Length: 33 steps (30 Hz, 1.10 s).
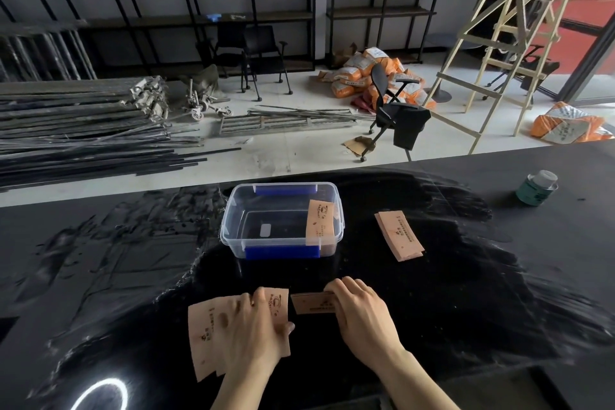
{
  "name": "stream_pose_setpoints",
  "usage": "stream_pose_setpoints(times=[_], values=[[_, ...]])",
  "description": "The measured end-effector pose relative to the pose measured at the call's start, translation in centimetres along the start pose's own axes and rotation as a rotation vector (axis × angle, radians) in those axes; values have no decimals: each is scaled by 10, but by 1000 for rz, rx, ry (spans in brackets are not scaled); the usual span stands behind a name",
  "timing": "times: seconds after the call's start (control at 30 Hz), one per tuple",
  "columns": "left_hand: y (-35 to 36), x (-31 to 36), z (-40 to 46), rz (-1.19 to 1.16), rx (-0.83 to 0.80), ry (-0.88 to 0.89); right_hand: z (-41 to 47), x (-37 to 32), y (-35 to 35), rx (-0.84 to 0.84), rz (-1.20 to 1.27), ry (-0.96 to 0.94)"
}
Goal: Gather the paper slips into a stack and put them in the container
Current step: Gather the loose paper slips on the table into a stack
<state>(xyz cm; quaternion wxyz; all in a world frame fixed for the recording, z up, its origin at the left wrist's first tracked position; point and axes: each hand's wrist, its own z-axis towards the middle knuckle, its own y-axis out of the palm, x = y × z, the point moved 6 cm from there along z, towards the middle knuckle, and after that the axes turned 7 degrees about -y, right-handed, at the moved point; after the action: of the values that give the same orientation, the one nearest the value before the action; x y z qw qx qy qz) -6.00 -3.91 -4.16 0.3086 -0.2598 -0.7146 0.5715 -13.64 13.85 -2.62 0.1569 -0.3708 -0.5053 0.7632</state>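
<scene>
A clear plastic container with blue clips stands on the black table, with one tan paper slip leaning inside its right wall. Near the table's front, my left hand presses flat on several fanned-out slips. My right hand grips a single slip by its right end, just right of the fanned slips. A small stack of slips lies to the right of the container, apart from both hands.
A green-labelled can with a white cap stands at the table's far right. The table's far edge runs behind the container. Beyond it lie metal rods, chairs, orange sacks and a wooden ladder on the floor.
</scene>
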Motion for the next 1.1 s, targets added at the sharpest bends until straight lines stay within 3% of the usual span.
stream_pose_setpoints(times=[0.1,0.23,0.3,0.47,0.57,0.7,0.8,0.9,1.0,1.1], values=[[-1,5,4,-142,-35,26,0,-2,-2,-15,12,-3],[1,5,12,-578,-71,54,-2,0,-3,-55,28,4],[-8,11,14,-672,-60,118,-2,1,-3,-68,29,11],[-16,36,8,-541,-214,357,-2,4,0,-22,21,93],[-14,44,3,-510,-302,415,-2,1,1,-32,9,68],[-12,53,-2,-571,-301,428,3,-7,1,-48,3,-3],[-21,38,2,-644,-36,329,3,-8,4,-47,-13,-26],[-33,-8,11,-520,252,34,3,-8,5,-34,-30,-9],[-20,-51,14,-123,136,-256,4,-10,7,-44,-38,-7],[-5,-64,13,-106,16,-332,5,-13,6,-50,-49,-6]])
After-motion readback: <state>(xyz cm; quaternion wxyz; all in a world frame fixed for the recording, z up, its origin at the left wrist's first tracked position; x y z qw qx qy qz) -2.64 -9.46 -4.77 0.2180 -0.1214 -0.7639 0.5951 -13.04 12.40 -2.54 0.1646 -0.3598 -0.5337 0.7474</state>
